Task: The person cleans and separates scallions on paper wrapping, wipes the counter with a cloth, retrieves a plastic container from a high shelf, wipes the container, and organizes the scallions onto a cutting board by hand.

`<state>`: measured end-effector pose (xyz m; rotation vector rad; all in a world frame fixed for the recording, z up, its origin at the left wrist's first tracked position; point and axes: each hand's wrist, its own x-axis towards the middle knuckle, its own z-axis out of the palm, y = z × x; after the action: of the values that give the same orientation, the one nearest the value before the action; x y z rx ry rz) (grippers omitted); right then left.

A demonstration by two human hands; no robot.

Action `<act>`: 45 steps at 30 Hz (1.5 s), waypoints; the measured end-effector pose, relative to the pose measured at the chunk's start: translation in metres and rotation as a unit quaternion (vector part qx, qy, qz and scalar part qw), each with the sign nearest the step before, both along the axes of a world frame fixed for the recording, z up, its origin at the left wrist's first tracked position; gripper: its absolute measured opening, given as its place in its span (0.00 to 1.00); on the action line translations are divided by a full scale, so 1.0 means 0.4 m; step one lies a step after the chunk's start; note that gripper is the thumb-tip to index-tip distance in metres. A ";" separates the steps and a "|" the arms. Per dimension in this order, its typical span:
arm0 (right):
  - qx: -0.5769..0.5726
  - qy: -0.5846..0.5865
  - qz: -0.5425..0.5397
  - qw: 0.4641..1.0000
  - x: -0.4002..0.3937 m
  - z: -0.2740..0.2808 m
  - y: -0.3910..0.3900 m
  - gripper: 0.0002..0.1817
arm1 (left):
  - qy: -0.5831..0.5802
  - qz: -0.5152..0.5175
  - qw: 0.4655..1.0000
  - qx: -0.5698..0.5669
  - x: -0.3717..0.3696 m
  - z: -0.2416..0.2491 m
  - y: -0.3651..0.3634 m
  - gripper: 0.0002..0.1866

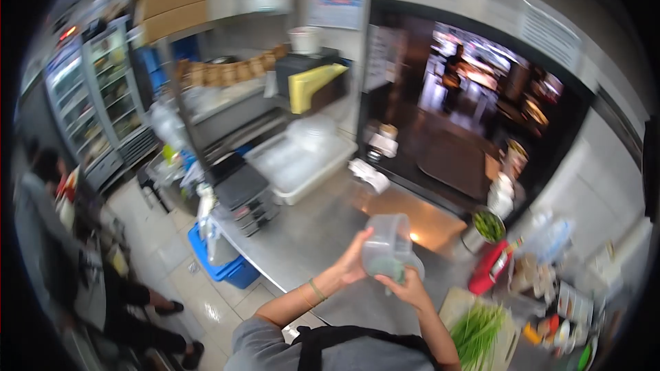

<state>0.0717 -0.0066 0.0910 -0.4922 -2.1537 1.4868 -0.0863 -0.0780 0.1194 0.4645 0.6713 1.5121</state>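
Observation:
A clear plastic container (pixel 386 232) is held tilted over the steel counter in front of me. My left hand (pixel 353 259) is closed around its left side. At its near end, my right hand (pixel 411 289) grips the lower edge, fingers bent. A pale green patch (pixel 389 269) shows there by the right thumb; blur hides whether it is inside the container or a separate thing. Just behind, a round whitish piece (pixel 416 265) is partly covered by the container and my right hand.
Green stalks lie on a cutting board (pixel 510 336) at right, near a red bottle (pixel 489 268) and a pot of greens (pixel 487 227). A white tub (pixel 302 182) and black boxes (pixel 240 189) stand left. Another person (pixel 75 247) stands far left, near a blue bin (pixel 234 271).

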 end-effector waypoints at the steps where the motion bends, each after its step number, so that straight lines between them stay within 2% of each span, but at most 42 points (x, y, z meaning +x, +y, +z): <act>1: -0.005 0.013 0.007 1.000 0.007 0.009 0.016 0.17 | 0.005 -0.004 1.000 0.018 -0.014 -0.039 -0.001 0.40; 2: -0.011 0.029 0.011 0.999 0.007 0.019 0.033 0.17 | 0.013 -0.012 0.999 0.035 -0.031 -0.065 -0.010 0.42; 3: -0.103 0.096 -0.022 0.990 -0.002 0.023 0.044 0.17 | 0.211 0.090 0.966 0.121 -0.040 -0.077 -0.026 0.41; 4: -0.197 0.157 -0.059 0.966 -0.008 0.025 0.057 0.19 | 0.398 0.182 0.879 0.190 -0.043 -0.089 -0.037 0.41; 5: -0.239 0.160 -0.041 0.957 -0.012 0.028 0.074 0.21 | 0.551 0.213 0.769 0.245 -0.057 -0.091 -0.042 0.42; 6: -0.281 0.161 -0.026 0.946 -0.016 0.029 0.089 0.23 | 0.669 0.270 0.629 0.288 -0.071 -0.094 -0.047 0.44; 8: -0.344 0.148 0.019 0.927 -0.034 0.017 0.087 0.26 | 0.831 0.253 0.357 0.343 -0.114 -0.099 -0.060 0.50; 9: -0.364 0.134 0.048 0.920 -0.044 0.007 0.074 0.28 | 0.850 0.228 0.319 0.353 -0.124 -0.094 -0.061 0.52; 12: -0.364 0.083 0.161 0.914 -0.055 0.032 0.056 0.32 | 0.779 0.227 0.354 0.465 -0.149 -0.052 -0.071 0.53; 14: -0.342 0.071 0.234 0.907 -0.050 0.039 0.047 0.32 | 0.764 0.208 0.383 0.476 -0.155 -0.023 -0.088 0.55; 16: -0.214 0.044 0.241 0.946 -0.046 0.068 0.030 0.34 | 0.743 0.198 0.419 0.483 -0.159 -0.001 -0.094 0.57; 18: -0.080 -0.005 0.253 0.964 -0.046 0.099 0.023 0.35 | 0.703 0.237 0.475 0.473 -0.164 0.034 -0.095 0.58; 19: -0.055 -0.003 0.268 0.962 -0.053 0.115 0.018 0.31 | 0.681 0.254 0.504 0.467 -0.160 0.048 -0.097 0.59; 22: 0.130 -0.073 0.271 0.951 -0.054 0.134 0.057 0.22 | 0.647 0.248 0.616 0.374 -0.134 0.075 -0.127 0.59; 24: 0.194 -0.060 0.288 0.936 -0.046 0.155 0.130 0.14 | 0.438 0.200 0.818 0.315 -0.162 0.060 -0.128 0.57; 25: 0.093 -0.062 0.188 0.976 -0.020 0.133 0.173 0.14 | 0.317 0.170 0.892 0.275 -0.188 0.044 -0.123 0.57; 26: -0.009 -0.063 0.084 0.994 0.003 0.109 0.199 0.15 | 0.157 0.136 0.947 0.247 -0.235 0.014 -0.122 0.50; 27: -0.101 0.057 0.007 0.993 0.001 0.109 0.196 0.17 | 0.082 0.100 0.968 0.216 -0.263 0.004 -0.137 0.48; 28: -0.190 0.176 -0.070 0.963 -0.005 0.109 0.184 0.20 | 0.007 0.064 0.981 0.185 -0.280 0.000 -0.146 0.47; 29: -0.277 0.292 -0.144 0.904 -0.014 0.102 0.166 0.23 | 0.016 0.037 0.988 0.152 -0.279 -0.007 -0.141 0.47; 32: -0.135 0.325 -0.168 0.921 -0.031 -0.003 0.130 0.23 | 0.017 -0.046 0.997 0.066 -0.239 -0.042 -0.126 0.47; 33: 0.095 0.219 -0.091 0.967 -0.048 0.048 0.071 0.21 | 0.003 -0.075 0.996 0.049 -0.213 -0.043 -0.114 0.48; 34: 0.323 0.169 -0.022 0.931 -0.064 0.100 0.013 0.20 | -0.010 -0.107 0.994 0.032 -0.186 -0.049 -0.094 0.49; 35: 0.367 0.117 0.072 0.920 -0.086 0.098 -0.003 0.23 | -0.014 -0.065 0.998 0.005 -0.156 -0.080 -0.061 0.46; 37: 0.384 0.111 0.150 0.904 -0.121 0.089 -0.018 0.23 | -0.026 -0.115 0.992 -0.048 -0.121 -0.072 -0.064 0.45; 39: 0.429 0.082 0.146 0.887 -0.123 0.075 0.012 0.23 | -0.058 -0.175 0.979 -0.084 -0.090 -0.058 -0.082 0.44; 41: 0.486 0.070 0.095 0.866 -0.119 0.041 0.038 0.21 | -0.009 -0.152 0.984 -0.090 -0.080 -0.063 -0.093 0.44; 42: 0.481 0.055 0.067 0.873 -0.126 0.020 0.049 0.20 | 0.019 -0.140 0.986 -0.092 -0.077 -0.045 -0.100 0.44; 43: 0.475 0.042 0.039 0.878 -0.135 0.000 0.058 0.19 | 0.080 -0.110 0.985 -0.102 -0.073 -0.019 -0.109 0.45; 44: 0.466 0.026 0.011 0.884 -0.132 -0.013 0.054 0.19 | 0.160 -0.057 0.984 -0.059 -0.074 -0.031 -0.104 0.47; 45: 0.443 0.008 0.029 0.896 -0.132 0.006 0.034 0.18 | 0.233 -0.006 0.972 -0.011 -0.072 -0.053 -0.092 0.48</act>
<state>0.0188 0.0069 0.0932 -0.0778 -2.5376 0.3907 -0.1150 -0.1148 0.0982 0.8180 1.0462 1.3895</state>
